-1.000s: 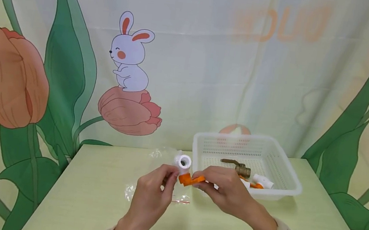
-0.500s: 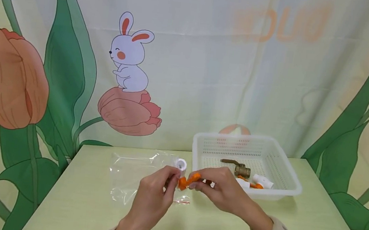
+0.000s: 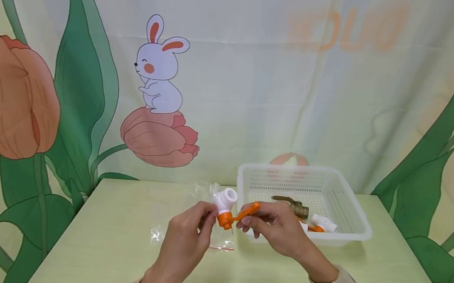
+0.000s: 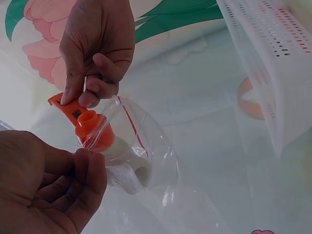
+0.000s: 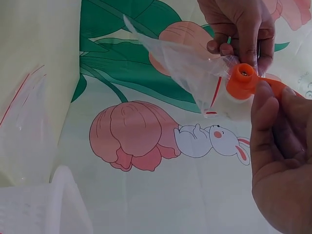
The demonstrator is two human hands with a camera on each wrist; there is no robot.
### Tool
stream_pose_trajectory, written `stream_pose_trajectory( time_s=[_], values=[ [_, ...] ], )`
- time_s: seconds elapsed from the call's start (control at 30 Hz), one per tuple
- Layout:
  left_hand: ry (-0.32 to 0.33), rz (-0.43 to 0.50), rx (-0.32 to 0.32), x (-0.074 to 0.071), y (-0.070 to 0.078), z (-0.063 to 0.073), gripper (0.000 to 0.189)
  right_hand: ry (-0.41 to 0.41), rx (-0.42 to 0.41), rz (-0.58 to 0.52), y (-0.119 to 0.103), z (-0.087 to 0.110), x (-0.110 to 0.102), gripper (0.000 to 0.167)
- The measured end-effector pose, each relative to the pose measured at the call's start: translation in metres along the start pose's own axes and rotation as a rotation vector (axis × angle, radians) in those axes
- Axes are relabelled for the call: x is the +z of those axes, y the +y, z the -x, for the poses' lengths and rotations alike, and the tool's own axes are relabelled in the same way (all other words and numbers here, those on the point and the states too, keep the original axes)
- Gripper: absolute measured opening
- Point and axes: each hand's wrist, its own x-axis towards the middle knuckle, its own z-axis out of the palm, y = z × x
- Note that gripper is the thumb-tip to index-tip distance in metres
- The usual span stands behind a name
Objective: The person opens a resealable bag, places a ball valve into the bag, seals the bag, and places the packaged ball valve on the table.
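A white plastic ball valve with an orange lever handle is held up between both hands above the table. My right hand pinches the handle between thumb and fingers. The left hand pinches the mouth of a clear zip bag, close against the valve's orange hub. In the left wrist view the white body lies behind or within the bag's film; the orange hub sticks out at the mouth. The right wrist view shows the bag's red zip strip beside the hub.
Right of the hands stands a white perforated basket. It contains a brass valve with a lever, plus white and orange valve parts. Another clear bag with a red strip lies on the table. A printed curtain hangs behind.
The valve dipped and turned, then came up again with its round opening facing up and right. The handle now points up past the right fingers. The bag film spread left, then drew back.
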Motion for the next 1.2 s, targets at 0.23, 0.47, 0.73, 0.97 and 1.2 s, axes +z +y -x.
stream_pose_trajectory(
  time_s=[0.23,0.47,0.73,0.97,1.2],
  values=[
    [-0.025,-0.003,-0.027,0.000,0.004,-0.004,0.013,-0.046,-0.016,0.006,0.005,-0.001,0.000,0.012],
    [-0.064,0.001,-0.003,0.001,0.007,-0.005,0.010,-0.082,-0.036,0.007,0.010,-0.003,0.002,0.012],
    [-0.053,-0.010,0.011,0.003,0.007,-0.005,0.013,-0.136,-0.062,0.069,0.016,-0.003,-0.001,0.013],
    [-0.092,0.010,-0.032,0.006,0.009,-0.005,0.008,-0.183,-0.141,0.251,0.018,-0.002,-0.002,0.014],
    [-0.108,0.027,-0.016,0.013,0.012,-0.003,0.008,-0.199,-0.087,0.301,0.019,-0.001,-0.001,0.007]
  ],
)
